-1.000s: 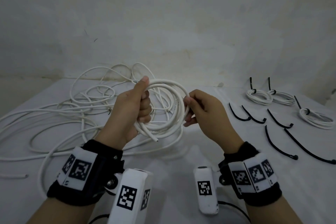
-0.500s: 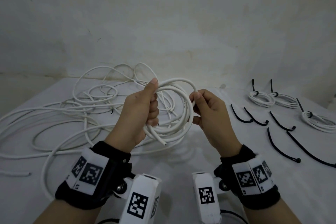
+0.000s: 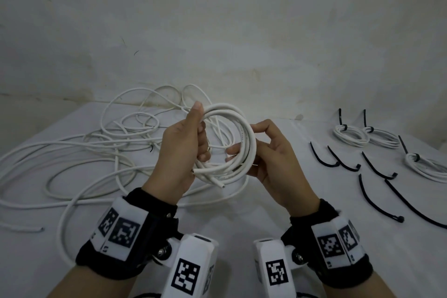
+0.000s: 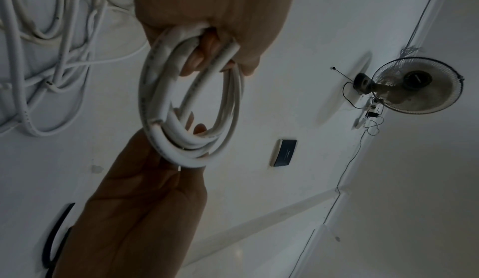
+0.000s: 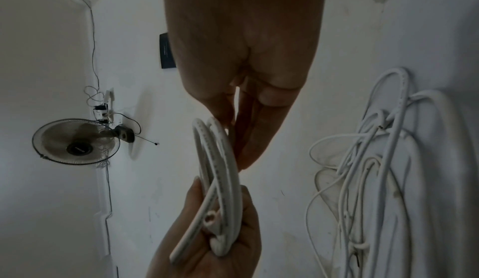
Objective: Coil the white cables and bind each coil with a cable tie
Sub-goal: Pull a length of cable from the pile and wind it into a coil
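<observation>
I hold a white cable coil [image 3: 251, 145] above the table between both hands. My left hand [image 3: 191, 143] grips its left side, thumb up along the top loops; the left wrist view shows the fingers [image 4: 204, 53] curled round the strands [image 4: 155, 102]. My right hand [image 3: 268, 152] holds the right side, thumb on top and fingertips reaching through the ring from behind. In the right wrist view the coil [image 5: 220, 180] lies between the two hands. One cut cable end [image 3: 221, 185] sticks out at the bottom. Several loose black cable ties [image 3: 377, 201] lie to the right.
A tangle of loose white cable [image 3: 96, 152] spreads over the table's left half, back to the wall. Three bound coils [image 3: 350, 134], [image 3: 384, 139], [image 3: 428, 164] sit at the far right. A fan [image 4: 414, 85] hangs on the wall.
My right hand has shifted from pinching the coil's upper right edge to holding its right side, fingers now through the ring. The left hand keeps its grip; both hands moved slightly right.
</observation>
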The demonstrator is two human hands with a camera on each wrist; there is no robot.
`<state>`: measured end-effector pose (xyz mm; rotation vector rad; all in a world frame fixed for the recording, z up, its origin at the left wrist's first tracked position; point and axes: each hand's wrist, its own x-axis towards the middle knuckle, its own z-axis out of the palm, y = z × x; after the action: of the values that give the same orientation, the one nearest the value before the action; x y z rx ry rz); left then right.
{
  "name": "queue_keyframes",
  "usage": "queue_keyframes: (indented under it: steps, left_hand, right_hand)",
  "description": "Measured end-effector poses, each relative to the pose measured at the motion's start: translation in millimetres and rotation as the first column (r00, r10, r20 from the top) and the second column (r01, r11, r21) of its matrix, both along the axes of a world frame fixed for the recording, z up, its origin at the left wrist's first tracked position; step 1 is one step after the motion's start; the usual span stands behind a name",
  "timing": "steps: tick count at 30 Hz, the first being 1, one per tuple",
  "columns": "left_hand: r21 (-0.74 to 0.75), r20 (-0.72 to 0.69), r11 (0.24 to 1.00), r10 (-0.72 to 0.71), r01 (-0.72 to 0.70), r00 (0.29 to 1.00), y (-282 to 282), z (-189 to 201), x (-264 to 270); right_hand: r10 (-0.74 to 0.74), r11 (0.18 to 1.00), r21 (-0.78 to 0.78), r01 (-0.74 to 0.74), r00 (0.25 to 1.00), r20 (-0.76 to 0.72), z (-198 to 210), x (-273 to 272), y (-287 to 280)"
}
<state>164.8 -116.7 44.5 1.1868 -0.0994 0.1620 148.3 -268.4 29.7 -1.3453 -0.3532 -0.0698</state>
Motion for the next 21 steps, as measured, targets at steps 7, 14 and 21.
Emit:
queue_keyframes:
  steps: [7,14,21]
  left_hand:
    - [-0.050,-0.037,0.999,-0.020,0.018,0.999,0.5,0.0,2.4]
    - [-0.151,-0.114,0.974,-0.184,0.166,0.976,-8.0,-6.9,1.9]
    - [0.070,-0.008,0.992,-0.108,0.109,0.994,-10.0,-8.0,1.6]
  right_hand:
    - [-0.178,0.959,-0.198,0.202,0.975,0.135,4.7,-4.1,3.5]
    - [-0.394,0.861,-0.234,0.451,0.883,0.254,-5.8,2.5,2.2]
    - [-0.439,0.826,-0.216,0.521,0.834,0.334,-5.6,2.2,-0.6]
